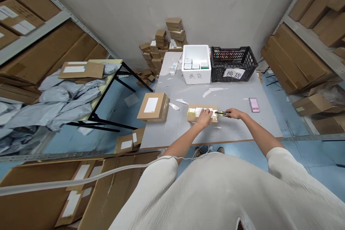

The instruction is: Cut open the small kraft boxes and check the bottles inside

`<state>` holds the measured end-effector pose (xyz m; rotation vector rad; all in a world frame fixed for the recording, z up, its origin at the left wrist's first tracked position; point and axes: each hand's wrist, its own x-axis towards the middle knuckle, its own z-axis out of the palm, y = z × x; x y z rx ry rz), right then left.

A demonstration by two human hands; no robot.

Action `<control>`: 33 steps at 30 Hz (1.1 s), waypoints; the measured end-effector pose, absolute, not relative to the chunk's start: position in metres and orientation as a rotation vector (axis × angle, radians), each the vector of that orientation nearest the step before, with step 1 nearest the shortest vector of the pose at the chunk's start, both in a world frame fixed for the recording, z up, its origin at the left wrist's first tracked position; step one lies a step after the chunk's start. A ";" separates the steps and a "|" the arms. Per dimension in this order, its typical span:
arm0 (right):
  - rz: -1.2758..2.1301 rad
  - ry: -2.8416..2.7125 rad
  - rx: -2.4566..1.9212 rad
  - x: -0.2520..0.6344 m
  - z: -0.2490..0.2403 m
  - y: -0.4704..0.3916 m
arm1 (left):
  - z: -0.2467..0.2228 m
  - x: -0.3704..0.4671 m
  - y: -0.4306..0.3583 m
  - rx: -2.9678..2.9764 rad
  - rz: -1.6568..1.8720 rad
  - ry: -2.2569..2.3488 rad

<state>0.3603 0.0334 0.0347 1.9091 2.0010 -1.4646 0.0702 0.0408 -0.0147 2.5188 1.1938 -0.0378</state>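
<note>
A small taped cardboard box [192, 115] lies near the front edge of the grey-topped table [172, 134]. My left hand [205, 117] rests on top of it, fingers stretched out over the shiny tape and white label. In my right hand [234, 113] is a black and yellow utility knife [224, 114], its tip at the box's right end. I cannot tell whether the blade is in the tape. To the left sits a larger cardboard box [152, 107] with a white label, and scraps of white paper [174, 106] lie between the two boxes.
A white foam box [196, 76] holding small cartons and a black plastic crate [234, 67] stand at the table's back. A pink phone-like item [254, 105] lies at right. Grey parcels [61, 97] cover a side table. A white cable [107, 172] crosses at lower left.
</note>
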 end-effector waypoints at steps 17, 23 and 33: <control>-1.922 1.835 2.302 0.381 0.021 -0.002 | 0.002 0.071 0.053 2.361 0.211 1.367; -1.438 2.224 2.238 0.371 0.029 -0.015 | 0.000 0.074 0.062 2.329 0.148 1.414; -0.876 2.412 1.996 0.360 0.031 -0.018 | 0.003 0.083 0.089 2.304 -0.127 1.409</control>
